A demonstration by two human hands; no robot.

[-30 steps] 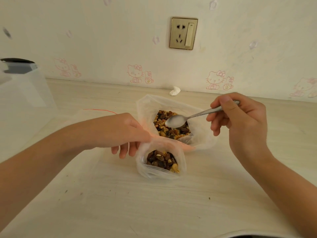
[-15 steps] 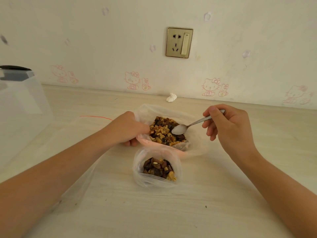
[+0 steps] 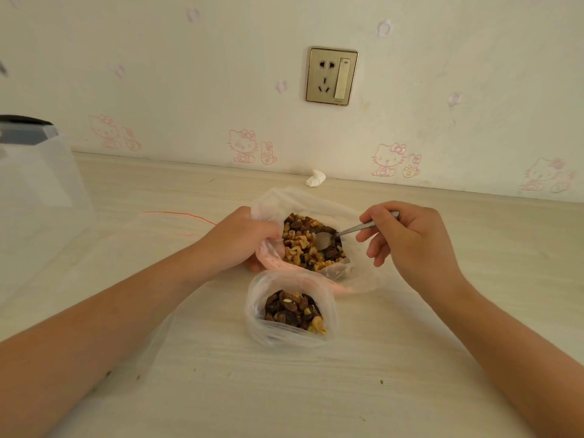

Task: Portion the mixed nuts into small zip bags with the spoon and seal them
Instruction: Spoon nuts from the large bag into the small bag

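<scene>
The left hand point(image 3: 240, 245) gripped the rim of the large bag point(image 3: 354, 273) of mixed nuts point(image 3: 300, 245), holding it open on the table point(image 3: 316, 390). The right hand point(image 3: 414, 245) pinched the spoon point(image 3: 341, 233), its bowl resting on those nuts. Just in front stood 1 small zip bag point(image 3: 262, 311), open and partly filled.

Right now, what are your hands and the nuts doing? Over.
Left hand grips big bag's rim. Right hand holds spoon, bowl in the nuts. Small bag open, part filled, nothing over its mouth.
</scene>
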